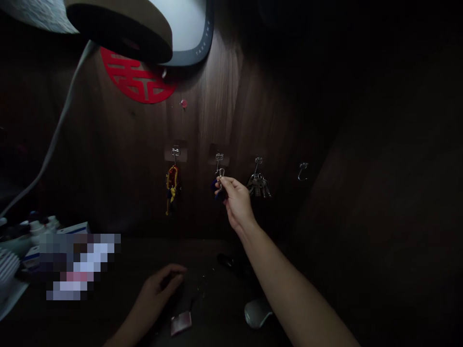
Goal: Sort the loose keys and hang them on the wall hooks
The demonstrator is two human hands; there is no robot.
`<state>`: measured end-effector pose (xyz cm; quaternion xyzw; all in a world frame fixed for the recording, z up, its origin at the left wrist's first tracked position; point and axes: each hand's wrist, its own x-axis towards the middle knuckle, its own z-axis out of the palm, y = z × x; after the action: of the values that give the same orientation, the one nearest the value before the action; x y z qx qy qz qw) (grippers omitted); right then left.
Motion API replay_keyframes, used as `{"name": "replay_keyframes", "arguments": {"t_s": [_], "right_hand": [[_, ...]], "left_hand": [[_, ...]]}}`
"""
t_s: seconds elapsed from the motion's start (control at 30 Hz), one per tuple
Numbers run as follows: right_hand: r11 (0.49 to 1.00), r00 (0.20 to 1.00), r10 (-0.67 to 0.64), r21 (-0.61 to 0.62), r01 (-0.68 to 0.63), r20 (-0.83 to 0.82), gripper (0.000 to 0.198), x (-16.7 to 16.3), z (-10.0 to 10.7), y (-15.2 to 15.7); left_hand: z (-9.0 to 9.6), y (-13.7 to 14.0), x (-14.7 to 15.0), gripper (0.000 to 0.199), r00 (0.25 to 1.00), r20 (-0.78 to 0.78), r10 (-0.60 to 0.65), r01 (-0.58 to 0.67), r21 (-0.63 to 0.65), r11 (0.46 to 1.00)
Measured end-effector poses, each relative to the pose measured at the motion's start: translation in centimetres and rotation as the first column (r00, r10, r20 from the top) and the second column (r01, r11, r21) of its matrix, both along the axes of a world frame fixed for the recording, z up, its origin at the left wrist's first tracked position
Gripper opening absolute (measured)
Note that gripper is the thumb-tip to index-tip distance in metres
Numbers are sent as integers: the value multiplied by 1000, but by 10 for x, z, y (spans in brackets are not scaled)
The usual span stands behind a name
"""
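Note:
My right hand (237, 200) pinches a keychain (222, 174) by its silver clasp, just below the second wall hook (219, 158). Something dark blue hangs by the fingers; the keychain's lower part is partly hidden. Whether the clasp touches the hook I cannot tell. My left hand (161, 286) rests low over the dark desk, fingers loosely bent and apart from the thumb, holding nothing. Near it lies a small pinkish tag (181, 323) with a dark cord. On the left hook (175, 152) hangs a yellow and blue braided cord (171, 188). A bunch of keys (258, 185) hangs right of my right hand.
A bare hook (303, 171) is at the far right of the wall. A lamp head (121, 29) juts in above, with a pale cable (65, 115) and a red round paper cutout (137, 79) behind. Bottles and boxes (74, 228) crowd the left. A greyish object (257, 313) lies at front.

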<state>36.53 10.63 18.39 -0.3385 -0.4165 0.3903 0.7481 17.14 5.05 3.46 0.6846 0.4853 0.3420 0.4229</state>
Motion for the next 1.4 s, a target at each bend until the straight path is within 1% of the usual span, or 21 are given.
{"name": "replay_keyframes", "arguments": {"t_s": [0.1, 0.23, 0.37, 0.47, 0.53, 0.67, 0.8, 1.0, 1.07, 1.1, 1.2, 1.33, 1.4], "right_hand": [[999, 1000, -5, -41, 6, 11, 20, -1, 2, 11], [996, 999, -35, -86, 35, 3, 19, 0, -10, 19], [993, 994, -93, -64, 96, 53, 20, 4, -25, 17], [987, 984, -134, -72, 143, 115, 21, 7, -35, 11], [985, 981, -140, -82, 152, 135, 21, 9, -43, 6], [984, 982, -116, -121, 134, 149, 20, 11, -61, -4], [974, 978, -83, -193, 121, 193, 21, 12, -85, -19], [945, 946, 62, -324, 48, 319, 22, 13, -125, -50], [942, 904, 105, -333, 43, 414, 19, 14, -135, -61], [943, 870, 124, -329, 45, 476, 18, 15, -139, -66], [947, 744, 177, -318, 51, 644, 14, 16, -148, -78], [948, 600, 200, -307, 80, 774, 14, 15, -155, -85], [959, 491, 183, -264, 100, 851, 14, 15, -158, -86]], "left_hand": [[2, 0, -3, 31, 1000, 2, 29, -29, 1, 1000], [3, 1, -4, 31, 999, 4, 47, -47, 12, 999], [2, 2, -3, 30, 999, -5, 47, -46, 34, 998], [1, 2, -2, 29, 999, -17, 41, -40, 56, 998], [1, 3, -2, 28, 999, -19, 31, -30, 68, 997], [-1, 3, -2, 28, 999, -34, 4, -1, 73, 997], [-3, 3, -3, 27, 999, -45, 9, -5, 85, 996], [-1, 3, -3, 26, 998, -69, 2, 7, 126, 992], [0, 2, -3, 25, 996, -85, -16, 27, 127, 991], [0, 2, -3, 24, 995, -92, -27, 39, 130, 991], [0, 2, -4, 23, 994, -101, -50, 64, 142, 988], [-1, 5, -7, 23, 993, -109, -48, 64, 151, 986], [-3, 6, -9, 23, 992, -120, -35, 54, 157, 986]]}}
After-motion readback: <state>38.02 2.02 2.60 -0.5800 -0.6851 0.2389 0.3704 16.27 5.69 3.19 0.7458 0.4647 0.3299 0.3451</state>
